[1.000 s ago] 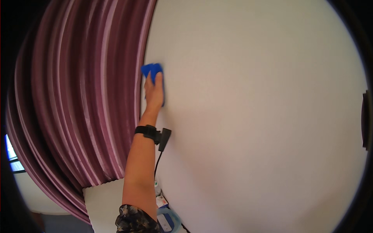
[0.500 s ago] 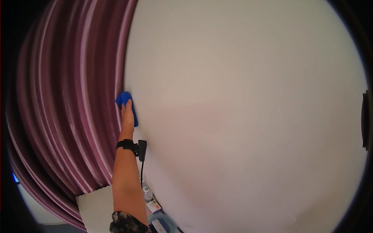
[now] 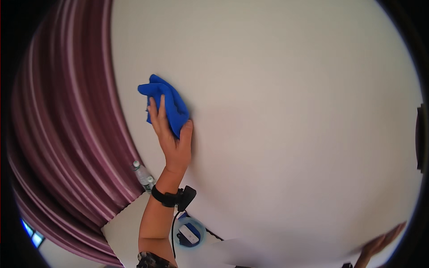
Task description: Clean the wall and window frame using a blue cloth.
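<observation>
My left hand (image 3: 172, 129) presses a bunched blue cloth (image 3: 172, 102) flat against the pale wall (image 3: 286, 111), a little right of the curtain's edge. The fingers lie over the cloth, with the thumb at its lower right corner. On the left wrist sits a black strap (image 3: 165, 196) carrying a small black device (image 3: 187, 198) with a cable hanging from it. At the lower right, my right hand (image 3: 380, 243) has its fingers stretched out beside the wall, slightly blurred, and nothing shows in it.
A purple striped curtain (image 3: 76, 134) hangs along the left. Clear plastic bottles (image 3: 142, 175) stand at its lower edge. Below my left forearm, a light blue round basin (image 3: 203, 234) holds a white oblong object (image 3: 188, 233) and something dark blue. A pale surface (image 3: 127, 232) lies beside it.
My left hand has moved with the cloth from the curtain's edge rightward and up onto the wall, and the cloth is spread wider. My right hand has come into view. The view has shifted.
</observation>
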The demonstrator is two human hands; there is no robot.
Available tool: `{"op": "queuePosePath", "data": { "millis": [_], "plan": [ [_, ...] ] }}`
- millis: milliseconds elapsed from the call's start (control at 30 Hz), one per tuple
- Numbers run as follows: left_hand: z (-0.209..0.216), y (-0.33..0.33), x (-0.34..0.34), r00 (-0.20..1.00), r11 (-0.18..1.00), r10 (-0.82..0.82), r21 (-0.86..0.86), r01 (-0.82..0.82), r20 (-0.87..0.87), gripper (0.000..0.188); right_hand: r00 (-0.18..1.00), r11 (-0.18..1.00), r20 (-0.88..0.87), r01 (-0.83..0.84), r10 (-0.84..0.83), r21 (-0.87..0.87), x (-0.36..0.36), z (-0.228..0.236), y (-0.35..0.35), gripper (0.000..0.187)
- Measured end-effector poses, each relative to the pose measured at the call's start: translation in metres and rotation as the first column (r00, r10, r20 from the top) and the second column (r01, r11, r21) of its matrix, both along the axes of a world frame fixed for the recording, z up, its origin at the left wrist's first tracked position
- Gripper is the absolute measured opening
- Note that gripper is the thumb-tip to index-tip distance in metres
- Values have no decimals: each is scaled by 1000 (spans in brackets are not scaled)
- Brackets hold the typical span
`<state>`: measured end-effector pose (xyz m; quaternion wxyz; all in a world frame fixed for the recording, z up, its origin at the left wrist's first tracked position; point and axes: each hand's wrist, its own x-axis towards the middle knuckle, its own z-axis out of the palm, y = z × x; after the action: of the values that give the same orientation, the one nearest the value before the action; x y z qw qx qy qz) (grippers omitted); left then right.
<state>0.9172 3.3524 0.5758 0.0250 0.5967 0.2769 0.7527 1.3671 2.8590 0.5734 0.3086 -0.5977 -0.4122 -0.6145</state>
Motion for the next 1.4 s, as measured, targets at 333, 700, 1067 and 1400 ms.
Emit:
{"op": "queuePosePath", "data": {
  "millis": [333,700,1067,1400],
  "plan": [
    [11,-34,14,927,930,261,327,-167,-268,75,920,924,-132,-378,369,-56,-163,4,106,47],
    [74,-343,285,830,722,337,688,75,-444,55,695,967,-679,-105,238,232,-100,-109,-205,40],
    [60,-591,505,731,641,-4,559,526,-683,65,579,935,-806,203,125,291,-81,-148,-368,28],
    [-99,-687,599,290,363,65,293,885,-955,55,454,867,-889,416,64,274,-108,-166,-432,25]
  ]
}}
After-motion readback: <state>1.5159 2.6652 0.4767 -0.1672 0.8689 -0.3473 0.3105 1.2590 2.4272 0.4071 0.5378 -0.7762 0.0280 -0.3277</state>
